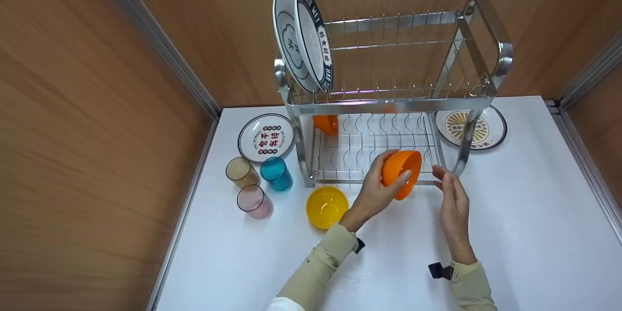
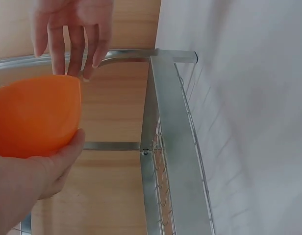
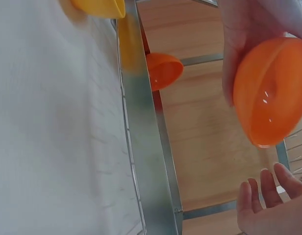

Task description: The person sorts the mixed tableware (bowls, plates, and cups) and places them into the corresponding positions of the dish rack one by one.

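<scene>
My left hand (image 1: 376, 197) grips an orange bowl (image 1: 401, 174), tilted on its side with its opening toward the right, in front of the rack's lower tier. In the left wrist view the thumb and fingers hold the bowl (image 2: 38, 115) from below. My right hand (image 1: 454, 209) is just right of the bowl, fingers loosely bent and holding nothing. In the right wrist view its fingertips (image 3: 266, 188) stay apart from the bowl (image 3: 273, 93). A second orange bowl (image 1: 326, 124) stands on edge at the left end of the lower tier of the metal dish rack (image 1: 388, 106).
Two plates (image 1: 313, 39) stand upright at the rack's upper left. A yellow bowl (image 1: 327, 207) sits before the rack. Tan (image 1: 242, 172), blue (image 1: 276, 174) and pink (image 1: 254, 202) cups stand left, near a flat plate (image 1: 266, 137). Another plate (image 1: 471, 128) lies at the right.
</scene>
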`<state>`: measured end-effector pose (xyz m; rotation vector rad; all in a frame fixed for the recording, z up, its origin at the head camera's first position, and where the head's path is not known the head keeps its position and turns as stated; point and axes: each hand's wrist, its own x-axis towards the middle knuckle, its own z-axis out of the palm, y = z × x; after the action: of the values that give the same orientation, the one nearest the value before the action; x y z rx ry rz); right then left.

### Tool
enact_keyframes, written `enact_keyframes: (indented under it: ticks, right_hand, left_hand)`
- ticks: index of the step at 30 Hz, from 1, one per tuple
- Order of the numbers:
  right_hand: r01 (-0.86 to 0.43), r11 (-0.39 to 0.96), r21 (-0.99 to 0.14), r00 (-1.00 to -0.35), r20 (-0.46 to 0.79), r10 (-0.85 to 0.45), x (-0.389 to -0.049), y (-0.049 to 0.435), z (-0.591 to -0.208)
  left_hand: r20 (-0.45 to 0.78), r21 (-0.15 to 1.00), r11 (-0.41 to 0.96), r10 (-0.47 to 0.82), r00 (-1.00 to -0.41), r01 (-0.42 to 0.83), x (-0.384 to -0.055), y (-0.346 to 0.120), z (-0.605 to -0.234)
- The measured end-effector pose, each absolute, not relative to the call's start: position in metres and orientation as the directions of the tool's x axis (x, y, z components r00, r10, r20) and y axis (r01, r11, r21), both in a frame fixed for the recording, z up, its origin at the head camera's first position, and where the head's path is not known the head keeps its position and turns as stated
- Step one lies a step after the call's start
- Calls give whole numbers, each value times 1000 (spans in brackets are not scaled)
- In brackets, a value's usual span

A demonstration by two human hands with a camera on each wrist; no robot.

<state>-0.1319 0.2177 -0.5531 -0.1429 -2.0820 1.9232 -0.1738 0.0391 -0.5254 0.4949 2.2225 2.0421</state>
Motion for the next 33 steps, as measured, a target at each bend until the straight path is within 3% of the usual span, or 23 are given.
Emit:
enact_keyframes:
  ticks: [6,21,33]
  right_hand:
    - [-105,66,-992,-937,121,328,-132,231,-552]
    - [-155,146,-977,-877,204,435,-141,275,-551]
    - [-44,145,-988,-858,112,501,-152,298,-551]
  left_hand:
    - [186,974,79,267,-946,213,-183,32,-522]
    - [197,957,173,199,-960,232,-215,12,-519]
    - [183,958,210,71,-980,194,-241,2,-517]
